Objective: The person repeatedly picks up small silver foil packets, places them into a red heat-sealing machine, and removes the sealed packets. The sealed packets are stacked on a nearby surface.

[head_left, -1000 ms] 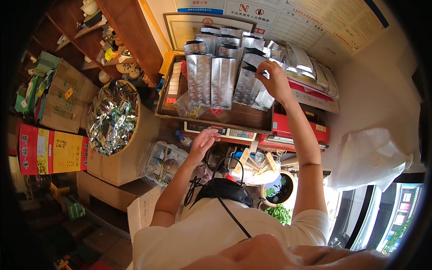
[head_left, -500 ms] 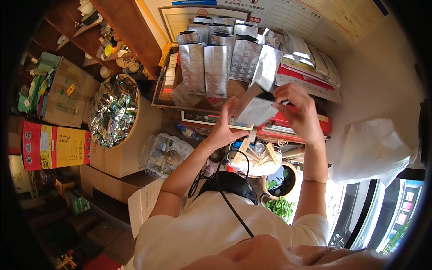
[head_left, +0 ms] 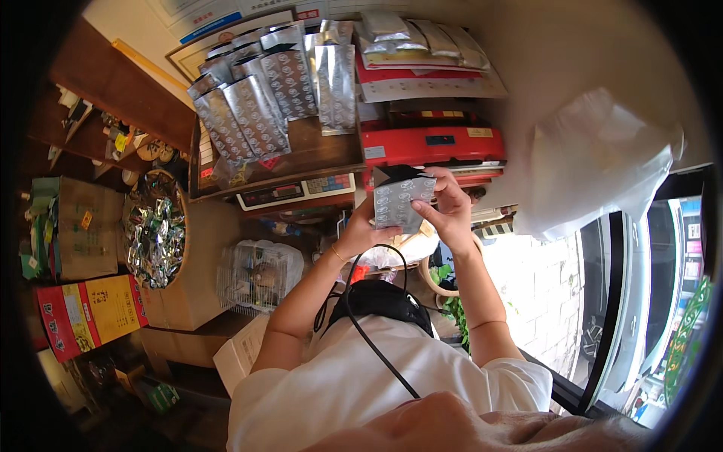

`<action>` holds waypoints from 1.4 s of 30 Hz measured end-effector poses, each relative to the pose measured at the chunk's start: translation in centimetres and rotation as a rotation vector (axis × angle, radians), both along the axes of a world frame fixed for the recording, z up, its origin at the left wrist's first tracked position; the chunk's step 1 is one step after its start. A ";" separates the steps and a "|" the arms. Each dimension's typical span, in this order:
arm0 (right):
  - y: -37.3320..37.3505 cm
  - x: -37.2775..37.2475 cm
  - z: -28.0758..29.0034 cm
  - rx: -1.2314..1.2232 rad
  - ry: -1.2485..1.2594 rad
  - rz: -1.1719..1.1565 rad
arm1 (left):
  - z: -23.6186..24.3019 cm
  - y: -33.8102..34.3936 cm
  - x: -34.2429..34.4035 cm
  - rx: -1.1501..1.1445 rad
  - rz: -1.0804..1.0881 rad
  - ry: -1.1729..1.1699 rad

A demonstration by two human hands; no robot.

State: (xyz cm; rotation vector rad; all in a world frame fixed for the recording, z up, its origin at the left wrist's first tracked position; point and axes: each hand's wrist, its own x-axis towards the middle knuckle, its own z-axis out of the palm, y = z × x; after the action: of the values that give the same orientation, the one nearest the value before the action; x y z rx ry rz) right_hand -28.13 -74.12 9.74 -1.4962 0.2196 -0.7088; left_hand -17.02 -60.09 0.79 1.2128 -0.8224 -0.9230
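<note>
A silver patterned pouch [head_left: 395,201] with a dark open top is held upright between both hands in front of my chest. My left hand [head_left: 358,230] grips its left side near the bottom. My right hand [head_left: 450,215] pinches its right side, thumb on the front face. Beyond them, several similar silver pouches [head_left: 271,109] stand and lean in a wooden tray [head_left: 301,158], above a scale [head_left: 294,192] with a keypad.
A basket [head_left: 156,230] of crumpled foil packets, cartons [head_left: 94,313] and shelves [head_left: 105,120] stand left. A wire cage [head_left: 256,275] is below the tray. Red binders [head_left: 429,147] and flat bags [head_left: 433,38] lie right of the tray, beside a white plastic bag [head_left: 580,166].
The pouch has left the group in the tray and moved down into both hands, turning more upright. My left hand has closed on it. The view has swung toward the right.
</note>
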 end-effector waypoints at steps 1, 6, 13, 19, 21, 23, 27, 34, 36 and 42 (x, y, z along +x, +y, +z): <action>-0.2 -0.8 -0.4 0.064 0.014 -0.008 | -0.1 -0.5 -0.6 0.004 -0.008 0.004; -1.2 -3.6 -3.4 0.244 0.031 -0.123 | 0.4 -2.7 -3.3 -0.382 0.242 0.029; -2.7 -6.4 -5.7 0.336 0.024 -0.150 | 0.0 -4.4 -3.7 -0.300 0.232 -0.074; -3.4 -7.1 -8.7 0.385 0.019 -0.282 | -2.5 -6.3 -6.2 -0.202 0.371 0.120; -3.7 -7.3 -10.8 0.421 0.063 -0.314 | -3.8 -6.9 -6.9 -0.162 0.410 0.194; -3.7 -7.2 -12.4 0.457 0.084 -0.340 | -4.2 -7.8 -7.1 -0.130 0.425 0.245; -3.9 -7.5 -14.7 0.475 0.123 -0.336 | -8.0 -8.1 -7.4 -0.068 0.359 0.317; -5.5 -8.1 -15.8 0.452 0.210 -0.016 | -8.6 -8.1 -7.1 -0.098 0.288 0.197; -5.9 -7.7 -16.7 0.412 0.308 -0.019 | -8.9 -8.3 -6.9 -0.027 0.267 0.265; -7.3 -4.6 -19.7 0.445 0.369 -0.154 | -16.0 -7.9 -6.6 0.207 0.127 0.511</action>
State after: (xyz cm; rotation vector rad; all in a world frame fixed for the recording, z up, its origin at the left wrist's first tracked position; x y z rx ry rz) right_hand -32.72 -81.37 -9.97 -1.1765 0.7323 -0.4582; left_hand -23.62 -67.97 -15.20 1.1172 -0.2447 -1.1671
